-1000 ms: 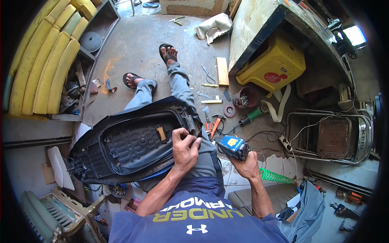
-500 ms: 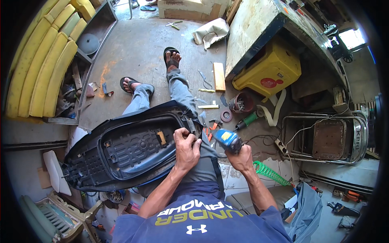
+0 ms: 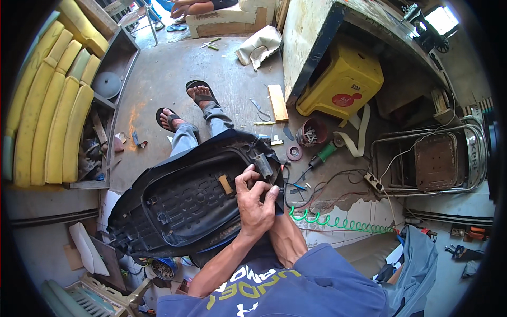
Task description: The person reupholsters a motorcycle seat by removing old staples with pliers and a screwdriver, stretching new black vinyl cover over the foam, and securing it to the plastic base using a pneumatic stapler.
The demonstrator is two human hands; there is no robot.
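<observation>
A black motorcycle seat (image 3: 182, 206) lies underside up across my lap, its ribbed plastic base showing. Black seat cover (image 3: 136, 191) material wraps over its rim. My left hand (image 3: 255, 206) is closed at the seat's right end, fingers and thumb pinching the cover's edge beside a dark grey bracket (image 3: 262, 165). My right forearm (image 3: 289, 239) passes beneath the left wrist. The right hand itself is hidden behind the left hand and the seat, and so is anything it holds. A green coiled air hose (image 3: 338, 224) stretches toward that spot from the right.
On the floor to the right lie a green power tool (image 3: 326, 152), a tape roll (image 3: 294, 152), a pot of tools (image 3: 311, 133) and a wooden block (image 3: 277, 103). A yellow stool (image 3: 343, 79) sits under the table. Yellow foam pads (image 3: 53, 116) are stacked at left.
The blue tool in my right hand has swung left and is now out of sight, with the hose drawn out after it. The seat has shifted slightly right and down; my feet have moved.
</observation>
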